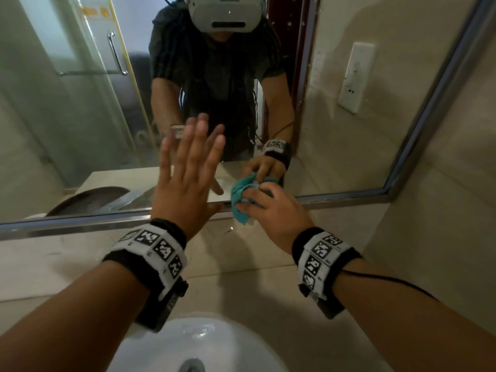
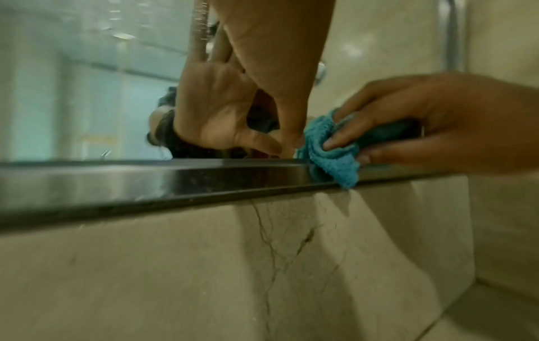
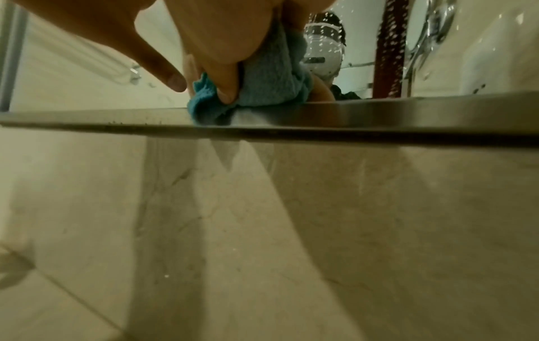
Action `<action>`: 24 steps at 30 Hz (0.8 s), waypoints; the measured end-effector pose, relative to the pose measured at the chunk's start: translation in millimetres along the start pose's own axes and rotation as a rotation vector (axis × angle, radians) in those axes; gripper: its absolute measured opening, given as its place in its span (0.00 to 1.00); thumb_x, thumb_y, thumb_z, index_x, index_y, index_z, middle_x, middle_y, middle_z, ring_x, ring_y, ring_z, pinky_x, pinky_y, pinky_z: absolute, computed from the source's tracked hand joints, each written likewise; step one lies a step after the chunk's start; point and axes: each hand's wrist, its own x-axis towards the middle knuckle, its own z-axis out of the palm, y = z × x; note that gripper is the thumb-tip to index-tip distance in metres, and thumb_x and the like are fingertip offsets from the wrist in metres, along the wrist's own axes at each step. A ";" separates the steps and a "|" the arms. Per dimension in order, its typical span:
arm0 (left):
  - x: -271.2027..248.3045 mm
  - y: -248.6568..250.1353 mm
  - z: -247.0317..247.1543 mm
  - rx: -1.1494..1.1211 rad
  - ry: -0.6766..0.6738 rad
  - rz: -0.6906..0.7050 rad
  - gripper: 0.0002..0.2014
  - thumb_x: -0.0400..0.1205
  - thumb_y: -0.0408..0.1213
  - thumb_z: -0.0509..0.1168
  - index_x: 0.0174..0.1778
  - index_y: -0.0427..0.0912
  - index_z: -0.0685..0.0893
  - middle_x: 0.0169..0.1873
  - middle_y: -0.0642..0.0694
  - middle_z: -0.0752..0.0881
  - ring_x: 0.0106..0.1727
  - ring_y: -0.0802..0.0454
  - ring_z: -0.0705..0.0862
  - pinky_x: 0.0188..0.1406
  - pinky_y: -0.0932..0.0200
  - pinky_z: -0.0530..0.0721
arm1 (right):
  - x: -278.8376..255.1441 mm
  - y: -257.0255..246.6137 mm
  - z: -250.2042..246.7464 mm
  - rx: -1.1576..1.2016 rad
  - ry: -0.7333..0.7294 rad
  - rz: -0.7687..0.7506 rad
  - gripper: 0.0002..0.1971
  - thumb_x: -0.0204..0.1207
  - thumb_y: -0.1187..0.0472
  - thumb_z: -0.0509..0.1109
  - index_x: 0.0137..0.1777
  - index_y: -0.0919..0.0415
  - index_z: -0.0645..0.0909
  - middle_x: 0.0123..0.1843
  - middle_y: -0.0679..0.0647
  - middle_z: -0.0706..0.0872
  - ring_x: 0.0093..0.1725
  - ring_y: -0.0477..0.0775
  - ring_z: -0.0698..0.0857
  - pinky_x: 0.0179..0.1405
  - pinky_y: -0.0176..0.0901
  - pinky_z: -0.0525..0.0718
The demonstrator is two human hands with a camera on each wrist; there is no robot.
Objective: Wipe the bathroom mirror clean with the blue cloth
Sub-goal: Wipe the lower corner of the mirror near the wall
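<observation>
The bathroom mirror (image 1: 80, 108) fills the wall ahead, with a metal frame (image 1: 80, 224) along its lower edge. My left hand (image 1: 188, 167) lies flat against the glass with straight, spread fingers. To its right, my right hand (image 1: 271, 208) grips the bunched blue cloth (image 1: 240, 196) and presses it on the glass just above the lower frame. In the left wrist view the blue cloth (image 2: 329, 150) hangs over the frame (image 2: 146, 182) beside my left thumb. In the right wrist view the cloth (image 3: 262, 92) is squeezed under my fingers.
A white sink basin (image 1: 201, 345) sits below my arms on the beige counter (image 1: 241, 285). Beige tiled wall (image 1: 442, 210) stands to the right of the mirror. The mirror reflects a glass shower door, a wall socket and the person wearing a headset.
</observation>
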 end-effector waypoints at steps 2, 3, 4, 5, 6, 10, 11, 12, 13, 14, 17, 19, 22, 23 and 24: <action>6.6 10.6 4.5 0.001 -0.004 0.040 0.63 0.63 0.67 0.73 0.84 0.41 0.44 0.82 0.37 0.41 0.83 0.39 0.41 0.80 0.39 0.37 | -17.2 19.9 -8.1 -0.006 0.021 0.019 0.17 0.62 0.65 0.79 0.52 0.56 0.88 0.54 0.54 0.87 0.53 0.59 0.81 0.43 0.53 0.88; 9.5 15.6 7.4 -0.020 -0.012 0.026 0.64 0.62 0.66 0.74 0.84 0.42 0.44 0.82 0.38 0.42 0.83 0.39 0.41 0.80 0.39 0.36 | -27.7 31.9 -13.9 -0.025 0.018 0.036 0.16 0.63 0.67 0.78 0.52 0.58 0.88 0.55 0.56 0.87 0.51 0.62 0.82 0.43 0.54 0.88; 11.6 19.9 10.3 -0.037 -0.018 0.001 0.65 0.61 0.65 0.75 0.84 0.43 0.43 0.82 0.39 0.42 0.83 0.39 0.40 0.79 0.39 0.36 | -35.8 42.6 -21.2 -0.061 0.015 0.055 0.17 0.61 0.69 0.80 0.51 0.58 0.88 0.54 0.56 0.87 0.49 0.63 0.83 0.42 0.53 0.88; 12.9 22.8 12.5 -0.049 -0.020 -0.026 0.66 0.60 0.63 0.77 0.83 0.43 0.41 0.82 0.39 0.41 0.82 0.40 0.37 0.79 0.38 0.36 | -41.4 50.7 -26.7 -0.103 0.014 0.078 0.19 0.58 0.71 0.82 0.50 0.58 0.89 0.53 0.56 0.88 0.47 0.63 0.83 0.41 0.51 0.86; 13.4 24.6 14.5 -0.059 -0.021 -0.043 0.67 0.60 0.61 0.78 0.83 0.44 0.39 0.81 0.40 0.40 0.81 0.40 0.34 0.79 0.38 0.36 | -44.1 55.4 -28.9 -0.128 0.019 0.104 0.19 0.57 0.72 0.83 0.48 0.58 0.89 0.51 0.56 0.88 0.45 0.63 0.84 0.40 0.49 0.86; 13.5 23.5 18.6 -0.070 -0.010 -0.032 0.69 0.59 0.64 0.77 0.83 0.45 0.36 0.81 0.41 0.30 0.80 0.40 0.30 0.79 0.37 0.36 | -34.7 43.7 -15.8 -0.094 0.059 0.129 0.10 0.66 0.71 0.77 0.47 0.64 0.87 0.52 0.60 0.87 0.47 0.66 0.82 0.45 0.56 0.86; 13.2 23.0 18.8 -0.071 -0.006 -0.031 0.68 0.59 0.65 0.76 0.83 0.44 0.37 0.80 0.41 0.28 0.80 0.40 0.30 0.79 0.37 0.35 | -29.8 36.9 -12.1 -0.071 0.056 0.110 0.10 0.68 0.69 0.74 0.49 0.64 0.87 0.53 0.60 0.86 0.49 0.66 0.81 0.46 0.56 0.86; 13.0 22.8 19.4 -0.072 -0.001 -0.031 0.68 0.59 0.66 0.75 0.83 0.44 0.38 0.79 0.41 0.27 0.81 0.40 0.31 0.79 0.37 0.35 | -24.7 30.6 -8.6 -0.053 0.048 0.085 0.11 0.68 0.68 0.73 0.51 0.64 0.86 0.54 0.60 0.86 0.51 0.64 0.79 0.47 0.56 0.86; 12.9 22.8 19.9 -0.072 0.004 -0.031 0.68 0.59 0.66 0.75 0.83 0.44 0.38 0.79 0.41 0.27 0.81 0.40 0.31 0.79 0.38 0.35 | -19.9 24.9 -5.3 -0.033 0.039 0.057 0.13 0.67 0.67 0.73 0.53 0.63 0.85 0.55 0.59 0.86 0.53 0.62 0.77 0.46 0.55 0.86; 12.9 22.8 20.2 -0.068 0.009 -0.031 0.68 0.59 0.67 0.74 0.83 0.44 0.39 0.79 0.40 0.27 0.81 0.40 0.32 0.79 0.38 0.35 | -15.5 20.5 -4.9 -0.010 0.031 0.036 0.16 0.64 0.66 0.74 0.54 0.62 0.85 0.56 0.59 0.85 0.54 0.60 0.74 0.46 0.54 0.87; 13.2 22.5 20.5 -0.057 0.016 -0.027 0.67 0.59 0.68 0.74 0.84 0.43 0.42 0.79 0.40 0.28 0.81 0.40 0.32 0.79 0.38 0.35 | -19.6 29.6 -11.6 -0.019 0.023 0.006 0.14 0.67 0.64 0.71 0.54 0.60 0.85 0.57 0.58 0.85 0.55 0.59 0.77 0.43 0.51 0.85; 13.3 22.1 20.8 -0.065 0.011 -0.023 0.67 0.58 0.68 0.74 0.84 0.43 0.42 0.80 0.40 0.28 0.81 0.40 0.32 0.79 0.38 0.35 | -38.4 52.3 -19.8 -0.081 0.021 0.048 0.16 0.65 0.66 0.77 0.54 0.59 0.86 0.58 0.58 0.85 0.53 0.61 0.79 0.41 0.53 0.86; 13.8 21.5 21.5 -0.068 0.007 -0.021 0.68 0.58 0.68 0.74 0.83 0.43 0.41 0.80 0.41 0.28 0.81 0.41 0.31 0.79 0.37 0.35 | -58.3 80.1 -35.7 -0.118 0.032 0.157 0.20 0.55 0.70 0.84 0.48 0.58 0.88 0.58 0.56 0.80 0.51 0.61 0.73 0.37 0.52 0.85; 14.0 21.6 21.2 -0.066 0.003 -0.022 0.68 0.58 0.68 0.74 0.83 0.43 0.41 0.79 0.41 0.28 0.81 0.41 0.31 0.78 0.37 0.35 | -58.6 83.2 -38.3 -0.121 0.038 0.169 0.19 0.54 0.72 0.84 0.46 0.59 0.88 0.57 0.56 0.78 0.50 0.61 0.72 0.37 0.51 0.85; 13.9 21.8 21.1 -0.063 -0.001 -0.025 0.68 0.58 0.68 0.74 0.83 0.43 0.40 0.79 0.40 0.28 0.81 0.41 0.30 0.78 0.37 0.35 | -55.3 82.1 -40.4 -0.119 0.045 0.175 0.18 0.53 0.72 0.84 0.44 0.60 0.88 0.55 0.57 0.80 0.49 0.61 0.73 0.37 0.50 0.85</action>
